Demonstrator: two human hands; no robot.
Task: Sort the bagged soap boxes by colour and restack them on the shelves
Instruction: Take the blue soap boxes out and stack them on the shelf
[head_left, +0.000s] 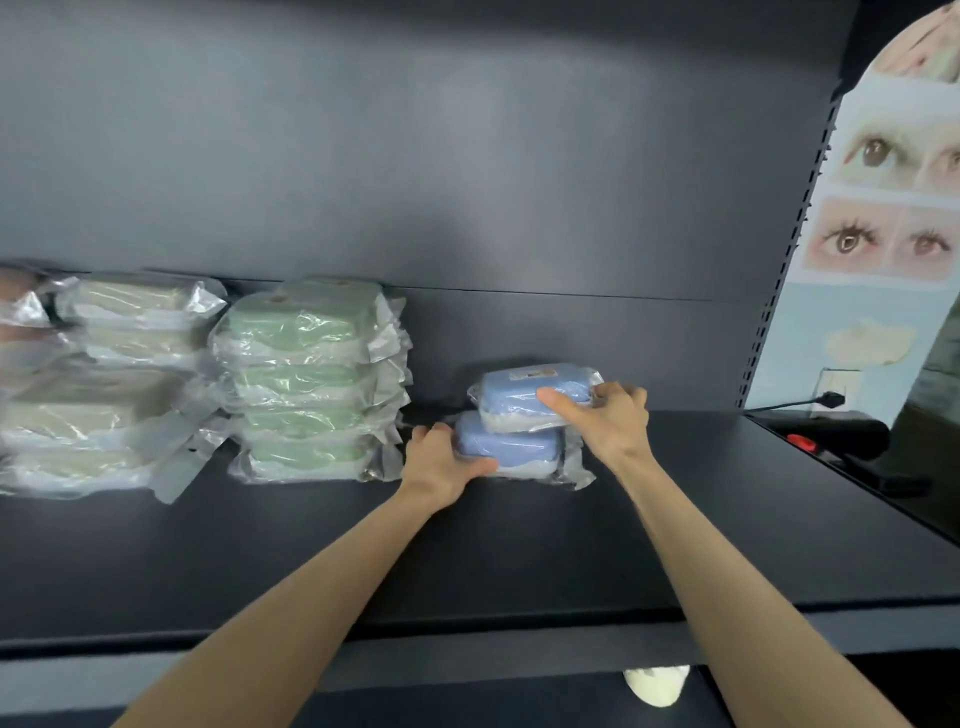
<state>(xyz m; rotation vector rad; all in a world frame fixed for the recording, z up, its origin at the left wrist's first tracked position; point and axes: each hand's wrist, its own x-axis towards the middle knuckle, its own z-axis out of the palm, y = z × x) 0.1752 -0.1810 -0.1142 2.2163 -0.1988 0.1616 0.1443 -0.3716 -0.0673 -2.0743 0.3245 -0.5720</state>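
The upper blue box (535, 397) lies a little crooked on the lower blue box (511, 447), far on the shelf (675, 493); the right hand (610, 421) grips its right end, thumb on the near side; the left hand (441, 462) holds the lower one's left end. They seem light and stiff, but the loose bags look slippery; better to grip the hard ends; the green stack (306, 379) stands just left.

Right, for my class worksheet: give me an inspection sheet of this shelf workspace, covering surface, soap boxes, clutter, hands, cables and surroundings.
Surface: dark shelf, stock along the back.
Job's things: cream stack, green stack, upper blue box on lower blue box.
Clutter: black device with red button, far right.
Hands: left hand grips the lower box; right hand grips the upper.
Cables: black cable with plug, right.
Surroundings: eye poster, right.
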